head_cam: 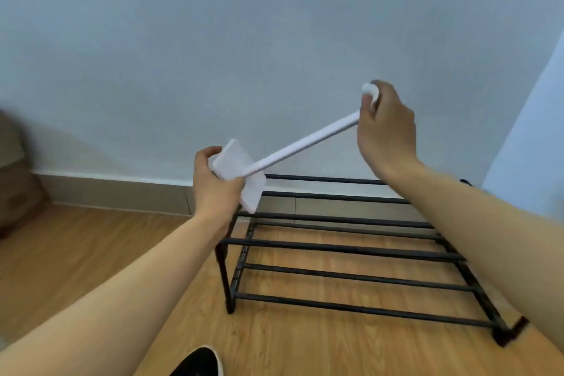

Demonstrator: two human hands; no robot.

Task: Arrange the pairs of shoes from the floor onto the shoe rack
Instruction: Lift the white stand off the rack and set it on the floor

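A black metal shoe rack [345,249] with two tiers of bars stands on the wooden floor against the wall; nothing lies on its bars. Above its left end my left hand [215,183] grips a flat white rectangular pad [241,172]. A white rod [300,143] runs from that pad up to the right, where my right hand [386,128] is closed around its rounded end. Both hands hold this white tool in the air in front of the wall. One black shoe with a white sole edge [198,362] shows at the bottom edge.
A pale grey wall [244,40] with a grey skirting board [122,192] runs behind the rack. A blurred brown object [15,180] sits at the far left. Wooden floor [91,247] stretches left of the rack. A light panel [531,131] rises at the right.
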